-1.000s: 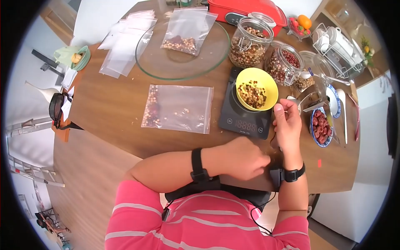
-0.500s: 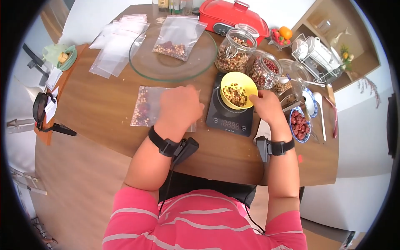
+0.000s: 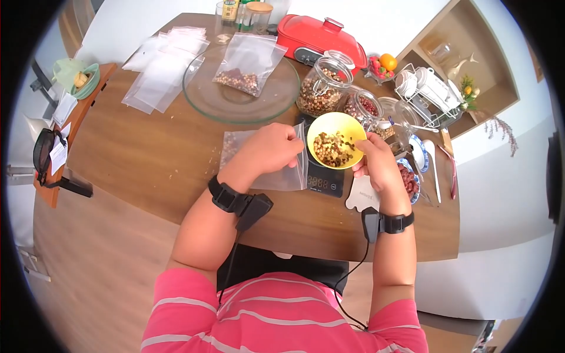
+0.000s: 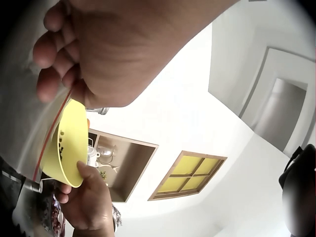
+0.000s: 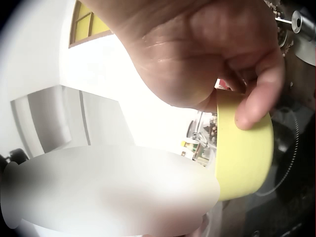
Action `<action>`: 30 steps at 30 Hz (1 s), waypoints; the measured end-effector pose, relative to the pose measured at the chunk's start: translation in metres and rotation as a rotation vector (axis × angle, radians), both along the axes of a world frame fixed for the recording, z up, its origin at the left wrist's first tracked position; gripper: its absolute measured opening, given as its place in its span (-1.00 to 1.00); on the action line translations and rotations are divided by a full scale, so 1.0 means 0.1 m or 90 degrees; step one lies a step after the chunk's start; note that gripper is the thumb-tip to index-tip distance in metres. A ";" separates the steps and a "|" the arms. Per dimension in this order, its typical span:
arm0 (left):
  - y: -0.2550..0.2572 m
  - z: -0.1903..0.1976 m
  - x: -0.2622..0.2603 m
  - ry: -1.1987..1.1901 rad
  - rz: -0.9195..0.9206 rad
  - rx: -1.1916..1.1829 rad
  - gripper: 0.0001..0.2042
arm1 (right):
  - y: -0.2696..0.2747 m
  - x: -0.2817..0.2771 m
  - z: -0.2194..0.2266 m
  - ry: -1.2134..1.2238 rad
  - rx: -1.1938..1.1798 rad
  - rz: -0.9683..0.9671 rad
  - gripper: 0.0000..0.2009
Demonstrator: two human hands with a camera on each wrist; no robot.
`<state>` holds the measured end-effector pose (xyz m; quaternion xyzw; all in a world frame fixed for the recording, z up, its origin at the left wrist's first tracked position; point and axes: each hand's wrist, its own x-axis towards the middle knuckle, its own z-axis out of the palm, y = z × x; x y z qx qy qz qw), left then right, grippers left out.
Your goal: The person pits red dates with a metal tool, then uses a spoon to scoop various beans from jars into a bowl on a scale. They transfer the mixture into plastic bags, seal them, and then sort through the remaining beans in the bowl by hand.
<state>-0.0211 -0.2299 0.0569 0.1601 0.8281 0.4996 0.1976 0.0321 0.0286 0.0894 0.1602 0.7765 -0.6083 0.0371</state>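
Note:
My left hand [image 3: 271, 150] pinches the open-end edge of a clear zip bag [image 3: 285, 178], which now stands partly raised from the table. A red zip line crosses the bag [image 4: 47, 143] in the left wrist view. With thumb and fingers, my right hand [image 3: 379, 162] grips the rim of a yellow bowl [image 3: 335, 123]. Beans and grains [image 3: 332, 150] lie inside the bowl, which overlaps the black kitchen scale [image 3: 323, 183] in the head view. In the right wrist view, fingers press the outside of the bowl [image 5: 244, 158]. The left hand hides part of the bag.
A glass plate [image 3: 200, 109] carries a filled zip bag [image 3: 238, 79]; flat bags [image 3: 156, 73] lie left of it. Behind the scale stand glass jars [image 3: 321, 94] and a red cooker [image 3: 326, 41]. Bowls of red dried fruit [image 3: 408, 179] and spoons [image 3: 432, 167] lie at right.
My left hand has come from the table's front edge to the bag and drawn its open end right, towards the scale. My right hand has taken the bowl by its rim and lifted it.

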 end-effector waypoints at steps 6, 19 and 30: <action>0.05 -0.06 -0.01 -0.045 0.012 0.070 -0.70 | -0.29 0.20 0.32 0.088 0.091 0.006 -0.56; 0.09 -0.20 -0.02 0.027 0.030 0.095 -0.71 | -0.30 0.23 0.31 0.078 0.113 0.003 -0.46; 0.11 -0.17 -0.02 0.012 0.052 0.115 -0.66 | -0.47 0.23 0.54 0.152 0.233 0.031 -0.44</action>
